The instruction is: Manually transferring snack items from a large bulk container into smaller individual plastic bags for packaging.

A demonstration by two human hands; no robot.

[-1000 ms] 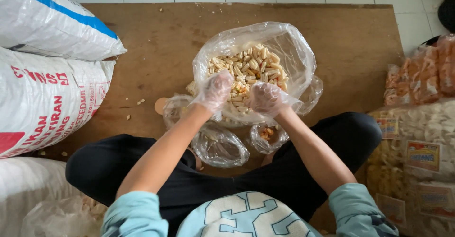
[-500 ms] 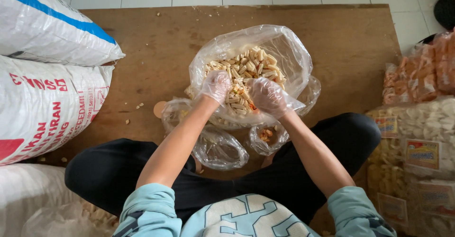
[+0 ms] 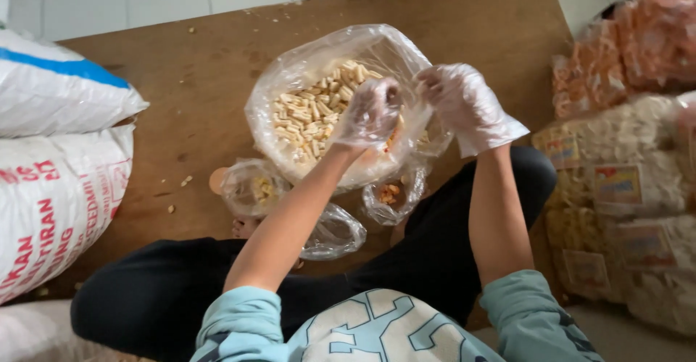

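**Gloved hands at the snack bag**

Left hand (image 3: 371,112) curled over pale crackers (image 3: 312,115) inside the clear bag (image 3: 290,72) — fingers clenched on a few. Right hand (image 3: 464,101) pinching the bag's rim just beside, above smaller bags (image 3: 254,188)

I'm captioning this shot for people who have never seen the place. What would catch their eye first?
The big clear plastic bag of pale snack sticks sits mid-frame on the brown wooden floor. Two hands in thin plastic gloves meet at its right rim: the left hand dips inside, the right hand pinches the edge. White sacks crowd the left side, packed snack bags the right.
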